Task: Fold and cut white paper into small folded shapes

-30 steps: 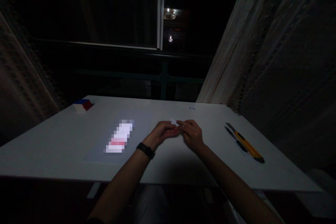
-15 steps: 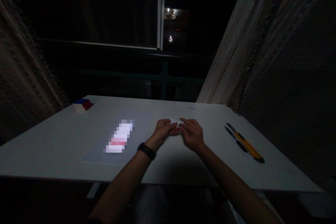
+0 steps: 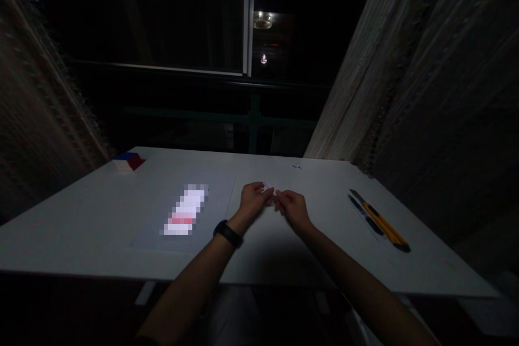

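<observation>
A small piece of white paper is pinched between my two hands above the middle of the white table. My left hand, with a dark band on its wrist, holds the paper's left side between thumb and fingers. From the right, my right hand grips its near right edge, thumb and fingertips pressed together. Most of the paper is covered by the fingers, so its exact shape is hard to make out.
A lit, pixelated phone-like screen lies on a pale sheet at the left. Behind it sits a colored cube. At right lie a yellow cutter and a dark pen. Small scraps lie at the back.
My right hand has drawn its fingers in closer; its raised index finger has come down onto the paper. Less of the paper shows now. The left hand stays almost in place.
</observation>
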Motion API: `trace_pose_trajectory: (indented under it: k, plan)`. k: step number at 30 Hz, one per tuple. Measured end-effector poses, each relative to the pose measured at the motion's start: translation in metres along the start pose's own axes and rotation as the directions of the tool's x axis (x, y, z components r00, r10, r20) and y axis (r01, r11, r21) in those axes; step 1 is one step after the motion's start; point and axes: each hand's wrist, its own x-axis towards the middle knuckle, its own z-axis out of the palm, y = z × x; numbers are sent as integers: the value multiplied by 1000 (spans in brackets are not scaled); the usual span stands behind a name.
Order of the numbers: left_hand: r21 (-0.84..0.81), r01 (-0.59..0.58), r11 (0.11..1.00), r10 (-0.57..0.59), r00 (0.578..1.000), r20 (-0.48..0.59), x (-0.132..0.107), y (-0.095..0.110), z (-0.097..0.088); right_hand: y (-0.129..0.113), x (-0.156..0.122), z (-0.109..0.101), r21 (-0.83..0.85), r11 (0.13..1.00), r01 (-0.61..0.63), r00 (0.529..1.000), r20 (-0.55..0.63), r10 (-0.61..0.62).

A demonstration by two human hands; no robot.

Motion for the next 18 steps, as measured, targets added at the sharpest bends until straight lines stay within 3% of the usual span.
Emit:
trace_pose_trajectory:
  k: [5, 8, 18]
  plan:
    - [-98, 4, 995, -2, 1000, 18, -6, 3, 1, 0, -5, 2, -206, 966, 157, 983, -61, -173]
    - [-120, -12, 993, 16, 999, 29, -7, 2, 1, 0, -6, 3, -259, 947, 190, 975, -65, -214]
    - [33, -167, 985, 166, 986, 22, -3, -8, 1, 3, -4, 6, -46, 997, 68, 997, -34, -70]
